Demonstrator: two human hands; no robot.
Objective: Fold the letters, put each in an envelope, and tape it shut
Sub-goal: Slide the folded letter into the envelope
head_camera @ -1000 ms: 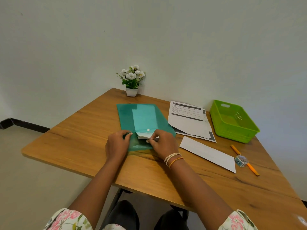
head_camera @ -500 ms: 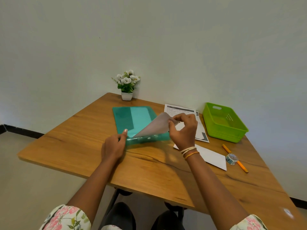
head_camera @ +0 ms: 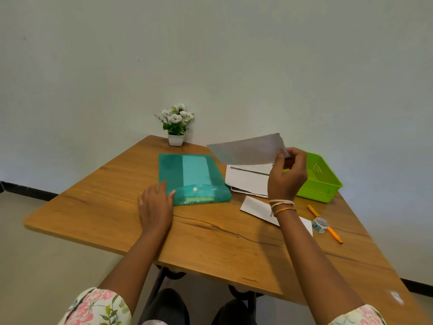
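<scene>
Right hand (head_camera: 287, 177): raised above the desk (head_camera: 117, 207); grip pinches one end of an envelope (head_camera: 248, 150) between thumb and fingers.
Envelope: white, held in the air, roughly level, over the letters (head_camera: 246, 181).
Left hand (head_camera: 155, 206): grip released, fingers straight, flat on the desk, fingertips touching the folder (head_camera: 192, 177) at its near left corner.
Folder: teal, flat on the desk, flap closed with a white snap.
Letters: printed sheets stacked between folder and basket (head_camera: 321, 181).
Second envelope (head_camera: 257, 207): flat on the desk, partly hidden by the right wrist.
Tape (head_camera: 319, 225): small roll resting against the pencil (head_camera: 328, 225).
Plant (head_camera: 176, 124): potted, at the far desk edge.
</scene>
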